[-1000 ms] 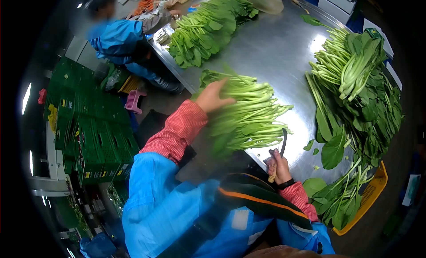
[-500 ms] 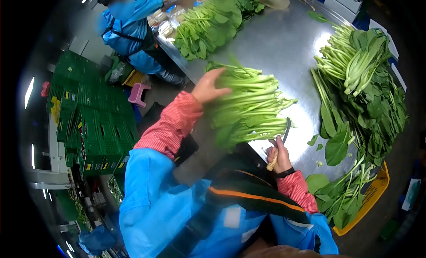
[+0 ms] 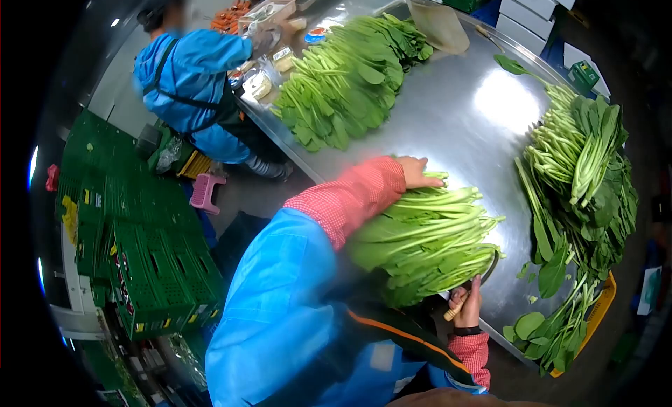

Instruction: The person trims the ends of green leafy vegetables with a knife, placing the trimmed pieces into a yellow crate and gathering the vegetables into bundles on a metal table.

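A spread pile of leafy greens [image 3: 434, 228] lies at the near edge of the steel table, pale stems to the right and leaves to the left. My left hand [image 3: 416, 173] is at the far side of this pile, touching the outermost stems, with its visible fingers apart. At the near side my right hand [image 3: 469, 307] is closed around the wooden handle of a curved knife [image 3: 454, 313]. Its dark hooked blade rises beside the nearest stem ends. Part of the pile's leafy end is hidden behind my left sleeve.
Another row of greens [image 3: 343, 78] lies across the steel table [image 3: 462, 106]. A large heap of greens [image 3: 588, 155] is at the right, above a yellow crate [image 3: 600, 305]. A co-worker in blue [image 3: 189, 92] stands at the far left, near green crates [image 3: 154, 267] and a pink stool [image 3: 206, 192].
The view has shifted. My left hand has moved right along the far side of the pile, towards the stem ends. My right hand still holds the curved knife at the near side.
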A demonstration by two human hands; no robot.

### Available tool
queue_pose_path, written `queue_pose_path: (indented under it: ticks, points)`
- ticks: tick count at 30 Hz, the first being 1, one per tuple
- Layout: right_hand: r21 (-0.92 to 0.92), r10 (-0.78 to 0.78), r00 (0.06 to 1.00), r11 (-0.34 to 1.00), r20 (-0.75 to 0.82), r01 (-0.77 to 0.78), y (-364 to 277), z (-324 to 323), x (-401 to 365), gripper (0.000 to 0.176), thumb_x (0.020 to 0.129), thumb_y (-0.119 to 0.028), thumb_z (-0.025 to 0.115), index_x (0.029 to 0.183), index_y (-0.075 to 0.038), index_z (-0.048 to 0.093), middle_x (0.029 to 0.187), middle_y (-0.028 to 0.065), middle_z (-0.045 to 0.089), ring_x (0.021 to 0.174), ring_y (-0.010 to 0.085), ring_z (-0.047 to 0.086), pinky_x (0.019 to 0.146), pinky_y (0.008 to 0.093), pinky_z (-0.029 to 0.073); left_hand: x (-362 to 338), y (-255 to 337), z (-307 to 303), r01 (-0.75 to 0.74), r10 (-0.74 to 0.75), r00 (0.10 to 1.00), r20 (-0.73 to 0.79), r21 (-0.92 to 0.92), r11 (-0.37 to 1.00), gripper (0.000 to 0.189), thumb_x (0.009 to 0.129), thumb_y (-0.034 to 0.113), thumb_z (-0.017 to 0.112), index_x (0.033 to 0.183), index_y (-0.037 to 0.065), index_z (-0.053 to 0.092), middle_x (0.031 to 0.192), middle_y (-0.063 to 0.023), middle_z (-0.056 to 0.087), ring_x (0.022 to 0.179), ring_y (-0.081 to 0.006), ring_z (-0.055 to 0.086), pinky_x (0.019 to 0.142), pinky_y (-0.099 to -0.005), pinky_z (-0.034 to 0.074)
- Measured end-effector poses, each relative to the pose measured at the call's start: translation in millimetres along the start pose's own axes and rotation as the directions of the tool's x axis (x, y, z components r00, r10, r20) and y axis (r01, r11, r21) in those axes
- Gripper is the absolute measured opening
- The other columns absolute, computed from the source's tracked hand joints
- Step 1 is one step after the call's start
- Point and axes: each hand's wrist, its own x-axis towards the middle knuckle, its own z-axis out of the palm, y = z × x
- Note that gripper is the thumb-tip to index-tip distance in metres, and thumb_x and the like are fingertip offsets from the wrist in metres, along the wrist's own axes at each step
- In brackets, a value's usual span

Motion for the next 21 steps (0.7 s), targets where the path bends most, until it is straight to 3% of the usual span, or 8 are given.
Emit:
queue_pose_path:
  ticks: [1, 5, 9, 12, 14, 17, 19, 21]
  points:
    - [-0.009, -0.036, 0.998, 0.999, -0.046, 0.035, 0.1, 10.2, -3.2, 0.042, 0.092, -0.052, 0.054, 0.095, -0.01, 0.048, 0.056, 0.0001, 0.042, 0.047, 0.0104, 0.046, 0.036, 0.0227, 0.035, 0.1, -1.4, 0.2, -0.029, 0.029, 0.999, 0.015, -0.008, 1.0, 0.101, 0.072, 0.082, 0.047, 0.126, -0.004, 0.053, 0.109, -0.0264, 0.062, 0.104, -0.0381, 0.06, 0.092, -0.0432, 0.046]
    - [-0.072, -0.139, 0.984, 0.989, -0.109, 0.132, 5.2, 26.8, 4.6, 0.048, 0.09, -0.055, 0.056, 0.097, -0.009, 0.047, 0.058, 0.0008, 0.044, 0.047, 0.0107, 0.047, 0.036, 0.0228, 0.035, 4.0, 9.5, -0.6, -0.009, 0.011, 0.954, 0.3, -0.011, 1.0, 0.101, 0.072, 0.085, 0.04, 0.107, -0.007, 0.065, 0.109, -0.0286, 0.063, 0.098, -0.0385, 0.062, 0.09, -0.0443, 0.046]
    - [-0.122, -0.177, 0.964, 0.98, -0.197, 0.155, 2.7, 44.0, 17.6, 0.05, 0.089, -0.055, 0.057, 0.094, -0.007, 0.045, 0.057, 0.0032, 0.046, 0.043, 0.0115, 0.045, 0.035, 0.0237, 0.034, 5.3, 3.6, 10.0, 0.101, 0.012, 0.905, 0.424, -0.243, 0.965, 0.104, 0.073, 0.085, 0.04, 0.11, -0.009, 0.064, 0.114, -0.0284, 0.061, 0.108, -0.0386, 0.058, 0.097, -0.0438, 0.041]
    - [-0.209, -0.218, 0.943, 0.964, -0.25, 0.167, 7.6, 42.8, 28.3, 0.051, 0.089, -0.055, 0.058, 0.088, -0.007, 0.044, 0.054, 0.0046, 0.046, 0.039, 0.0124, 0.042, 0.033, 0.0251, 0.033, 9.3, -3.5, 24.5, 0.115, 0.034, 0.919, 0.393, -0.35, 0.93, 0.103, 0.074, 0.084, 0.041, 0.11, -0.01, 0.064, 0.114, -0.0295, 0.061, 0.11, -0.0384, 0.057, 0.099, -0.0422, 0.04]
    - [-0.199, -0.167, 0.957, 0.973, -0.235, 0.121, 2.4, 38.4, 23.0, 0.051, 0.089, -0.055, 0.057, 0.088, -0.007, 0.044, 0.054, 0.0046, 0.046, 0.039, 0.0126, 0.043, 0.033, 0.0257, 0.033, 6.8, -1.8, 25.8, 0.095, 0.047, 0.927, 0.371, -0.355, 0.93, 0.102, 0.075, 0.082, 0.043, 0.109, -0.011, 0.064, 0.112, -0.0299, 0.061, 0.107, -0.0384, 0.059, 0.095, -0.0431, 0.043]
    - [-0.145, -0.086, 0.976, 0.988, -0.202, 0.057, 6.0, 22.8, 19.6, 0.051, 0.088, -0.057, 0.058, 0.089, -0.008, 0.045, 0.054, 0.0033, 0.046, 0.039, 0.0118, 0.042, 0.034, 0.0252, 0.034, 7.3, 5.8, 23.0, 0.095, 0.074, 0.872, 0.485, -0.316, 0.944, 0.109, 0.069, 0.089, 0.04, 0.115, -0.008, 0.062, 0.121, -0.0279, 0.058, 0.116, -0.0379, 0.055, 0.102, -0.0456, 0.041]
    - [-0.057, -0.008, 0.986, 0.998, -0.166, -0.001, 10.2, 10.2, 24.9, 0.051, 0.087, -0.059, 0.059, 0.09, -0.01, 0.046, 0.054, 0.002, 0.045, 0.04, 0.0108, 0.042, 0.035, 0.0241, 0.034, 0.2, 14.7, 23.2, 0.141, 0.126, 0.827, 0.548, -0.419, 0.897, 0.104, 0.07, 0.085, 0.049, 0.115, -0.007, 0.062, 0.121, -0.0259, 0.059, 0.114, -0.0349, 0.056, 0.101, -0.0433, 0.042]
    - [0.125, 0.081, 0.997, 0.989, -0.017, -0.078, 10.6, 15.5, 25.3, 0.046, 0.086, -0.061, 0.057, 0.091, -0.016, 0.047, 0.056, -0.0011, 0.041, 0.044, 0.0084, 0.04, 0.037, 0.0218, 0.032, -0.2, 20.2, 33.2, 0.175, 0.179, 0.823, 0.539, -0.541, 0.823, 0.086, 0.08, 0.072, 0.053, 0.113, -0.006, 0.064, 0.112, -0.0199, 0.065, 0.102, -0.0289, 0.062, 0.092, -0.0383, 0.046]
